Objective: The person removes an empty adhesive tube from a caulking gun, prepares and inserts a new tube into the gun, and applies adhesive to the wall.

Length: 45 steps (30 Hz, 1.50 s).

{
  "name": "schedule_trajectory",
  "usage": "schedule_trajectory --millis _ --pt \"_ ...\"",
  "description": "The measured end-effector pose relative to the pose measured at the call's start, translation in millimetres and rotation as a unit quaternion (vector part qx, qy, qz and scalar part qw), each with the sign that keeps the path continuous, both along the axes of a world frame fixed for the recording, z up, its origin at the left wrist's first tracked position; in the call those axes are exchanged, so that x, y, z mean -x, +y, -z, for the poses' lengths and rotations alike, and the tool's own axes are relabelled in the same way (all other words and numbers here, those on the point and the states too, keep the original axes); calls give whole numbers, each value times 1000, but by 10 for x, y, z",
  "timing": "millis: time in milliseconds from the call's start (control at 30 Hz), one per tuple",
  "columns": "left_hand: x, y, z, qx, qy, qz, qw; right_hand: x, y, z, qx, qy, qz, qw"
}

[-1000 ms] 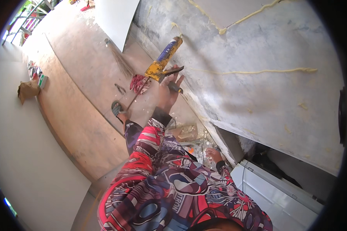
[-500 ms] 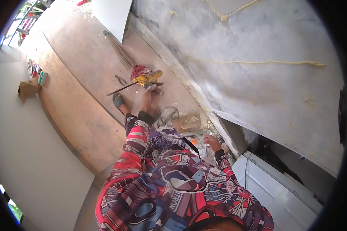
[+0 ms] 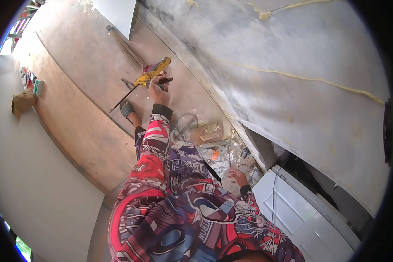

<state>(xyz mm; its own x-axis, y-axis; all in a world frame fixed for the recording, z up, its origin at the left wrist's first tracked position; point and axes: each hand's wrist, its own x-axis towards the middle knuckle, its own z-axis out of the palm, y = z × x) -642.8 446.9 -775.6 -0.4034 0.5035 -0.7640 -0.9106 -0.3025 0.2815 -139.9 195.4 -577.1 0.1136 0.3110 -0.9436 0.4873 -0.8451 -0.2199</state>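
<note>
My left hand (image 3: 158, 91) is closed around the dark handle of a yellow caulking gun (image 3: 152, 72). Its body is smeared, and its long thin rod slants down to the left, past my sandalled foot (image 3: 127, 110). A dark red cloth (image 3: 147, 68) lies partly hidden behind the gun, and pliers (image 3: 127, 83) rest on the floor beside it. Lower right, my right hand (image 3: 237, 177) hovers over a littered plastic sheet (image 3: 220, 159), its fingers drawn together. A thin dark stick (image 3: 229, 156) shows at its fingertips; the grip itself is unclear.
A stick broom (image 3: 125, 49) lies ahead on the floor. Along the right runs a large grey panel (image 3: 284, 56) with yellowish beads of sealant. White panelled doors (image 3: 292, 201) stand lower right, a wooden piece (image 3: 204, 133) lies mid-floor, and a brown bag (image 3: 23, 103) is at the left.
My left hand has raised the caulking gun and shifted it left, turning its body upward. My right hand's fingers have drawn in, and a thin stick now shows beside them. The whole view has shifted slightly.
</note>
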Motion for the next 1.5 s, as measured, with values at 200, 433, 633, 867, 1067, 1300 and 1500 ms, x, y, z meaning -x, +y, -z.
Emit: schedule_trajectory --millis 200,433,633,867,1067,1300,1500 --pt "-123 561 304 -14 -80 -41 996 202 176 -134 4 5 -16 1000" --pt "-393 863 548 -49 -122 -109 985 225 153 -274 -20 -20 -2 1000" --pt "-413 821 541 -81 -108 -117 984 123 -51 -262 6 -24 6 1000" --pt "-520 707 407 -38 -105 -94 989 44 13 -193 25 -49 -28 998" --pt "-636 547 429 -82 -136 -97 983 100 194 -165 6 -28 -26 999" --pt "-787 369 296 -165 -196 -84 963 180 241 -160 -3 2 -28 1000" --pt "-777 188 269 -137 -143 -14 980 126 225 -146 -13 18 -27 999"
